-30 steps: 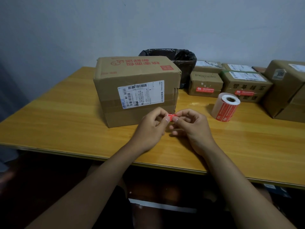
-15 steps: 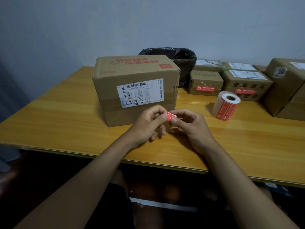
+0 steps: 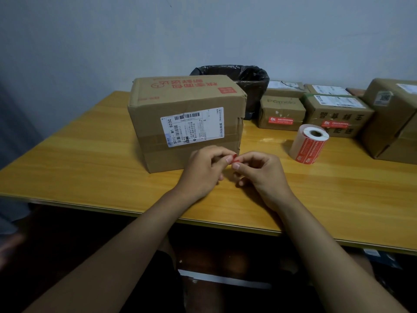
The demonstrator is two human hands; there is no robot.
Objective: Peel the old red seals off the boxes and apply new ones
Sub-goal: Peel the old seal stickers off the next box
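- Left hand (image 3: 203, 170) and right hand (image 3: 259, 175) meet over the table (image 3: 79, 168), fingertips pinching a small crumpled red seal (image 3: 234, 159) between them.
- The hands are just in front of a big box (image 3: 187, 123), whose white label (image 3: 191, 127) faces the camera.
- Behind the box stands a bin (image 3: 248, 80) lined with a black bag.
- A roll (image 3: 309, 143) of red seals lies tilted on the table right of the hands, well apart from them.
- Near the wall sit small boxes; one (image 3: 282, 111) and its neighbour (image 3: 336, 114) each carry a red seal on the front.
- A larger box (image 3: 392, 116) is at the right edge.
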